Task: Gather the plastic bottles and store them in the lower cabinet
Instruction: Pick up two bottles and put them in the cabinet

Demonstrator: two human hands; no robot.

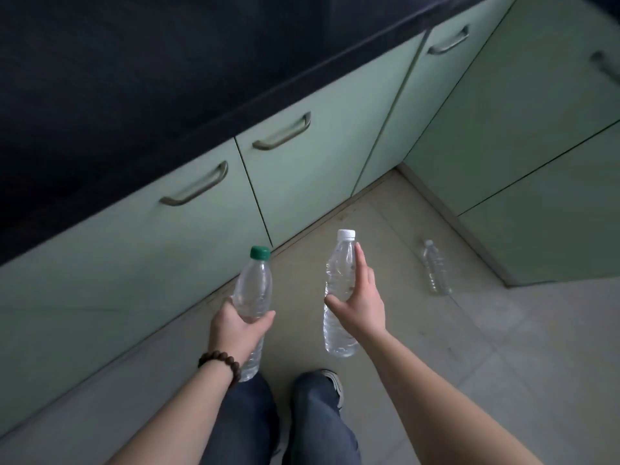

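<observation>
On the far left, the pale green lower cabinet doors (188, 229) are sitting shut under the dark countertop (134, 78), each with a curved metal handle — so nothing can be stored until one is pulled open.

The left hand (240, 325), with a brown beaded bracelet (219, 365) on its wrist, is wrapping its fingers round the middle of a clear plastic bottle with a green cap (253, 290), keeping it upright and in front of the body. Gripping at the waist is likely giving steady control of a light, probably empty container.

Just to the right, the right hand (355, 305) is holding a clear ribbed plastic bottle with a white cap (339, 293) — thumb on the near side, index finger stretching up along the neck, the other fingers hidden behind the bottle. It is also being carried upright, well above the grey tiled floor (469, 347).

Further right, a third small clear plastic bottle (436, 266) is lying on its side on the floor, near the corner where the cabinet runs meet, apart from both hands. With both hands full, it seems the person will be needing to free a hand — either to open a door or to collect that last bottle.
</observation>
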